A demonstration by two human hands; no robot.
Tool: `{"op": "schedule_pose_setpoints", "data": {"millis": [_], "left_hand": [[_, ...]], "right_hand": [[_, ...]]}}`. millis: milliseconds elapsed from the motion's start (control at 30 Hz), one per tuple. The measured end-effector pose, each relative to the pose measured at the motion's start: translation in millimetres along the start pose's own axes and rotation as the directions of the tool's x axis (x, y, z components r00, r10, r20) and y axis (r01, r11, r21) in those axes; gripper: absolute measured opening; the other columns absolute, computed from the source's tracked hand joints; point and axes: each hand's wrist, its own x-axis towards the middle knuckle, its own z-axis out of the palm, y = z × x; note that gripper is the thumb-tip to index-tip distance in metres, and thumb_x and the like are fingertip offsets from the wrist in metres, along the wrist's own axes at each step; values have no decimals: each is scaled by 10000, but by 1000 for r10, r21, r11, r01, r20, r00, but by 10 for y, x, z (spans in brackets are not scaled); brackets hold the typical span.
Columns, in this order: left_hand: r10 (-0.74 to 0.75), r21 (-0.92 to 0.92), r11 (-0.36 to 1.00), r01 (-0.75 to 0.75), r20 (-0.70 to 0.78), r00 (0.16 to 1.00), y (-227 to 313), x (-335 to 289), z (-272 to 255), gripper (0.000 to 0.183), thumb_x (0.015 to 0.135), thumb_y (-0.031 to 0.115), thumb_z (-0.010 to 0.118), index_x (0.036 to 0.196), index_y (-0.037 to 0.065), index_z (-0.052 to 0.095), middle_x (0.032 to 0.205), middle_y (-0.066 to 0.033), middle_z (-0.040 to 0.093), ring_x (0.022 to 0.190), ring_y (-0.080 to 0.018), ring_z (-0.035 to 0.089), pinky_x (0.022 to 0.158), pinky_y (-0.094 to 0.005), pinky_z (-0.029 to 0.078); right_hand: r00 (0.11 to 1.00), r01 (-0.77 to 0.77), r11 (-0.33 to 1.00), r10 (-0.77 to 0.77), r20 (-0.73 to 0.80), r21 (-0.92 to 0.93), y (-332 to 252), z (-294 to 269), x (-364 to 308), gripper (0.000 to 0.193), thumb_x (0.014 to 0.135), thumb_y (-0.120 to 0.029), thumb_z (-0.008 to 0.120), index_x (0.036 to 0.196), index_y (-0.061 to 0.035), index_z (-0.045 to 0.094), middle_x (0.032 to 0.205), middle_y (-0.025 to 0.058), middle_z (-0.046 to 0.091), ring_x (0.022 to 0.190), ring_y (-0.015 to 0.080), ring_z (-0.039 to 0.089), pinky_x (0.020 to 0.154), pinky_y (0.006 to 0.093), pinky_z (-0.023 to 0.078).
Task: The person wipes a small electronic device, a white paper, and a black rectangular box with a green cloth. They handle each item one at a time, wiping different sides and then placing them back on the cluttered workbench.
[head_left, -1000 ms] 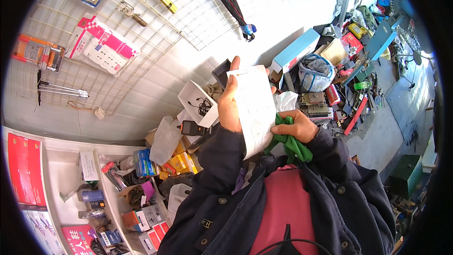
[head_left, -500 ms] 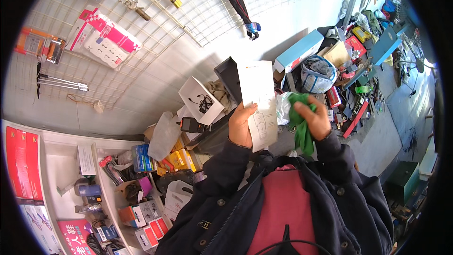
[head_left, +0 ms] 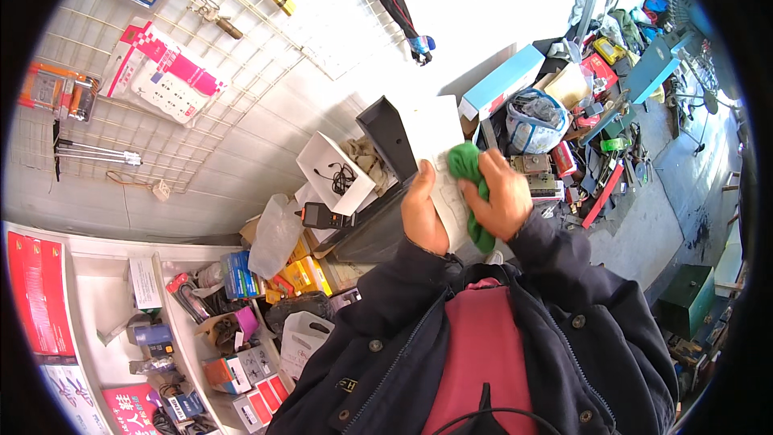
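My left hand [head_left: 423, 211] grips the left edge of a long white printed card [head_left: 436, 130], thumb lying over its front. Whether it is a single sheet or a thin booklet I cannot tell. Bunched in my right hand [head_left: 502, 195] is a green cloth [head_left: 465, 163], which lies against the right side of the card and hides part of its print. Its loose end hangs below my fingers. Behind the card stands an open black box [head_left: 389, 135], and left of that is a white box [head_left: 326, 163] with a coiled black cable [head_left: 341, 180].
Below the white box lies a black handheld device [head_left: 319, 215]. Shelves [head_left: 93, 290] with boxes fill the lower left. A wire grid [head_left: 250, 80] with hanging goods covers the wall. At right are a blue box [head_left: 503, 80], a full bag [head_left: 535, 122] and floor clutter.
My right hand has brought the green cloth left and up onto the card. The card has turned slightly, and the whole view has shifted a little.
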Motion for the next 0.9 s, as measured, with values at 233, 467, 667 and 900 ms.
{"op": "schedule_pose_setpoints", "data": {"millis": [233,467,667,900], "left_hand": [[23,5,1000,-23,-6,1000,196,137,-95,551,1123,386,443,1458,-50,482,1322,-211,656,1161,-348,663,1039,-483,507],[6,-20,1000,-3,194,981,23,144,156,533,1139,387,434,1529,23,441,1481,-139,562,1335,-292,564,1131,-453,449],[7,9,1000,-7,16,1000,135,278,159,471,1152,380,402,1466,42,496,1395,-104,613,1297,-230,579,1139,-419,437],[-49,-26,998,52,121,992,343,326,-11,666,1126,527,354,1510,-12,434,1417,-215,597,1291,-337,595,1099,-476,469]], "right_hand": [[972,-55,968,-4,236,244,9,-208,-279,238,875,-172,760,941,4,614,850,200,607,765,423,630,673,472,497],[983,117,973,-85,-164,199,-110,-468,455,227,933,-175,714,1031,-3,603,922,210,565,779,440,613,670,473,485],[971,218,976,-217,-102,-8,-192,-2,413,261,886,-164,692,1082,-43,567,977,194,593,820,454,645,658,540,508],[946,6,968,-86,311,250,-136,-121,-90,262,872,-192,732,1011,-23,589,929,194,603,838,432,638,690,507,498]]}}
